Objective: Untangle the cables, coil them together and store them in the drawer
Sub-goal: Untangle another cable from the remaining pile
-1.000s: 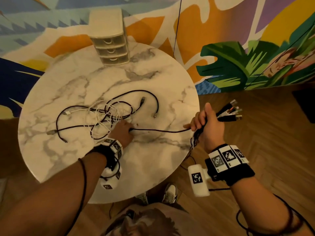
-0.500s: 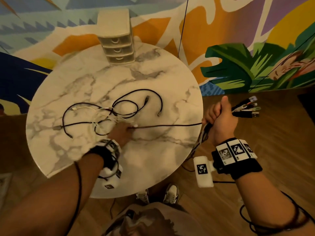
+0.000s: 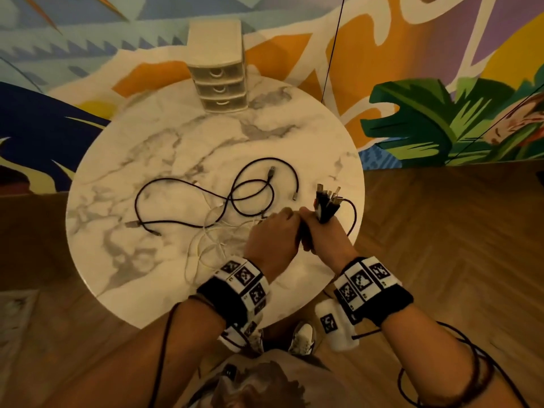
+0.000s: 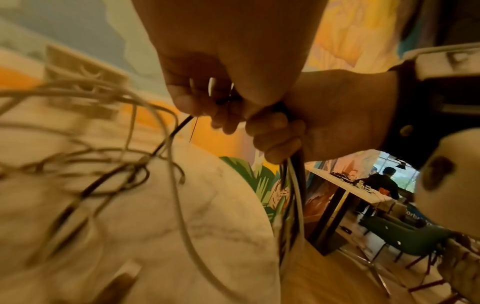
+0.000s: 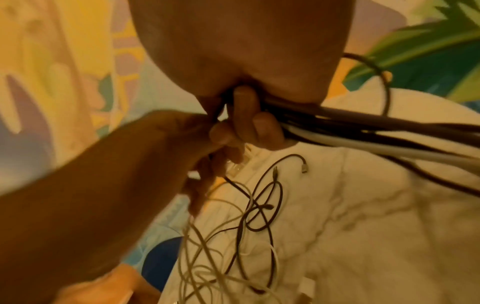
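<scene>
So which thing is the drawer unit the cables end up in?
Look at the round marble table. At its far edge, against the painted wall, stands a small cream drawer unit with three stacked drawers, all closed; it is the only boxy thing there, apart from the loose cables.

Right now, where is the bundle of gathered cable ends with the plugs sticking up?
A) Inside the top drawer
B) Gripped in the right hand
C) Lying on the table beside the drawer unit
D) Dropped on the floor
B: the right hand grips the bundle of cable ends, plugs pointing up, at the table edge; the drawer unit is closed.
</scene>
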